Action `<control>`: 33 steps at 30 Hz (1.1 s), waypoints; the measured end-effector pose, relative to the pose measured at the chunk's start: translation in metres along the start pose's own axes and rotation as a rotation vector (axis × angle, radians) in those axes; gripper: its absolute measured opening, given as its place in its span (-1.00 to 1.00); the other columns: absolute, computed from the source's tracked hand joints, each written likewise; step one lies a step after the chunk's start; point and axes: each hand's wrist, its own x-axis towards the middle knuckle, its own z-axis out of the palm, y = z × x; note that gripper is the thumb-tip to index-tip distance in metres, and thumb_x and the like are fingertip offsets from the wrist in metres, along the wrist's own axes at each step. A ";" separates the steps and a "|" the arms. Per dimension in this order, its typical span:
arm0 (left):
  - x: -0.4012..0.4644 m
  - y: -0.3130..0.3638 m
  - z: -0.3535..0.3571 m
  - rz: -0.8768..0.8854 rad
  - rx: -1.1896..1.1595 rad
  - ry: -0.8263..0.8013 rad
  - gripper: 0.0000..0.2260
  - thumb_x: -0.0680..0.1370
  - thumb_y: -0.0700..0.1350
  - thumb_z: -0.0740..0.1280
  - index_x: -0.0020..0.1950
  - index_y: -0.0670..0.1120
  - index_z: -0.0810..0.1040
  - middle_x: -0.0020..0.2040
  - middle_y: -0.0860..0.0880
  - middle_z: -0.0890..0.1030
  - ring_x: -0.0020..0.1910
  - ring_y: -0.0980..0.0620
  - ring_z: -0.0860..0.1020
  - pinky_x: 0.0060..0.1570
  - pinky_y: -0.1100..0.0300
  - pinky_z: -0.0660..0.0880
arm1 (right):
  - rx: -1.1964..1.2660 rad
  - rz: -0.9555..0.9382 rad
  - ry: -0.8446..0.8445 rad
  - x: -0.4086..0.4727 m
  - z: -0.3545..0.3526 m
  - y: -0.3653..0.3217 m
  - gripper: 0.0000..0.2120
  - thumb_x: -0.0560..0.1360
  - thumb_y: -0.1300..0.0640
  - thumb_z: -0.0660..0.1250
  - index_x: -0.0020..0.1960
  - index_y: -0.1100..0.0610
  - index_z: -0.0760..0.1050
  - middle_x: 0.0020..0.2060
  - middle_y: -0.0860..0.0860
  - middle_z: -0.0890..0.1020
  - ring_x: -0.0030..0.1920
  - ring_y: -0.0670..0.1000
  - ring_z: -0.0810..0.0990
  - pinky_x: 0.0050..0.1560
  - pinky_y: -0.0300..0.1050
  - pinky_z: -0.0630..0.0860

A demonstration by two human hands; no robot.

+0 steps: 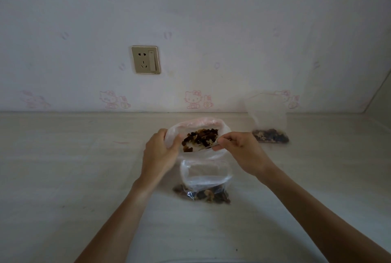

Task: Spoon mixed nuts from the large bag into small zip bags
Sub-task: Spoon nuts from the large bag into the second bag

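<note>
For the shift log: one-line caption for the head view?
Left hand holds large bag open; right hand dips spoon into nuts.

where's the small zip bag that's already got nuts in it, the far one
In the head view it stands on the counter at right, against the wall, beyond the right hand.

Two bare forearms reach in from the bottom edge, slim and uncovered, ending in the left hand and the right hand. Short, plain fingernails show on both.
</note>
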 end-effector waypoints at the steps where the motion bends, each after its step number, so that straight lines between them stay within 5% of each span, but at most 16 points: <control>1: -0.001 -0.001 0.001 0.035 -0.006 0.006 -0.79 0.62 0.16 0.34 -0.05 0.04 0.51 -0.15 0.12 0.59 -0.17 0.20 0.54 -0.29 0.36 0.35 | -0.003 0.006 0.013 0.001 0.002 0.000 -0.79 0.65 0.09 0.33 0.04 0.12 0.73 -0.10 -0.17 0.75 -0.01 -0.01 0.71 -0.02 -0.27 0.58; 4: -0.001 0.000 -0.001 0.084 -0.058 0.025 -0.91 0.66 0.05 0.31 0.00 0.08 0.55 -0.16 0.14 0.61 -0.19 0.29 0.54 -0.26 0.43 0.38 | 0.014 0.029 0.032 0.002 0.003 -0.003 -0.78 0.65 0.08 0.33 -0.03 0.09 0.74 -0.16 -0.17 0.76 0.07 0.38 0.62 0.12 0.24 0.57; 6: -0.001 0.001 0.000 0.078 -0.076 0.025 -0.89 0.67 0.04 0.30 0.01 0.06 0.58 -0.16 0.14 0.62 -0.18 0.31 0.55 -0.26 0.44 0.38 | 0.032 0.040 0.017 0.002 0.001 -0.001 -0.78 0.64 0.05 0.33 -0.05 0.03 0.75 -0.17 -0.19 0.76 0.10 0.43 0.59 0.15 0.36 0.55; 11: -0.002 0.001 0.000 0.065 -0.102 0.018 -0.89 0.67 0.02 0.31 -0.01 0.06 0.58 -0.19 0.14 0.62 -0.18 0.35 0.54 -0.28 0.46 0.37 | 0.007 0.044 0.011 0.002 0.000 0.006 -0.80 0.64 0.07 0.34 -0.05 0.00 0.74 -0.16 -0.23 0.75 -0.02 -0.04 0.71 0.18 -0.06 0.61; 15: -0.003 0.003 0.000 0.081 -0.125 0.011 -0.91 0.66 0.02 0.32 0.01 0.06 0.60 -0.19 0.14 0.63 -0.18 0.31 0.56 -0.28 0.44 0.39 | 0.055 0.028 0.096 0.006 0.008 0.007 -0.81 0.64 0.16 0.35 -0.04 0.11 0.74 -0.18 -0.10 0.77 -0.12 -0.17 0.70 -0.14 -0.43 0.52; 23: -0.004 0.007 0.001 0.054 -0.171 -0.015 -0.90 0.65 0.02 0.33 0.00 0.05 0.62 -0.20 0.14 0.64 -0.23 0.24 0.57 -0.31 0.41 0.38 | 0.099 0.063 0.182 0.010 0.027 -0.002 -0.79 0.63 0.21 0.33 -0.07 0.16 0.73 -0.23 -0.07 0.75 -0.07 0.32 0.66 0.02 0.23 0.60; 25: -0.004 0.007 0.000 0.060 -0.178 -0.016 -0.89 0.65 0.02 0.33 0.02 0.06 0.63 -0.17 0.14 0.66 -0.18 0.23 0.58 -0.31 0.42 0.39 | 0.112 0.076 0.216 0.011 0.030 0.000 -0.78 0.63 0.20 0.33 -0.12 0.09 0.71 -0.27 -0.08 0.74 -0.14 0.23 0.68 -0.08 0.18 0.61; 29: -0.005 0.008 0.000 0.053 -0.207 -0.017 -0.87 0.65 0.03 0.33 0.03 0.04 0.64 -0.13 0.13 0.68 -0.14 0.22 0.59 -0.25 0.40 0.41 | 0.140 0.097 0.239 0.013 0.028 0.006 -0.77 0.63 0.20 0.35 -0.14 0.03 0.69 -0.26 0.06 0.74 -0.29 -0.05 0.63 -0.26 -0.23 0.54; 33: -0.004 0.008 0.001 0.049 -0.202 -0.013 -0.88 0.65 0.03 0.33 0.02 0.03 0.63 -0.15 0.14 0.66 -0.15 0.26 0.58 -0.27 0.43 0.41 | 0.182 0.109 0.243 0.015 0.028 0.011 -0.85 0.61 0.24 0.37 -0.04 0.07 0.70 -0.26 0.07 0.74 -0.29 -0.10 0.64 -0.20 -0.25 0.58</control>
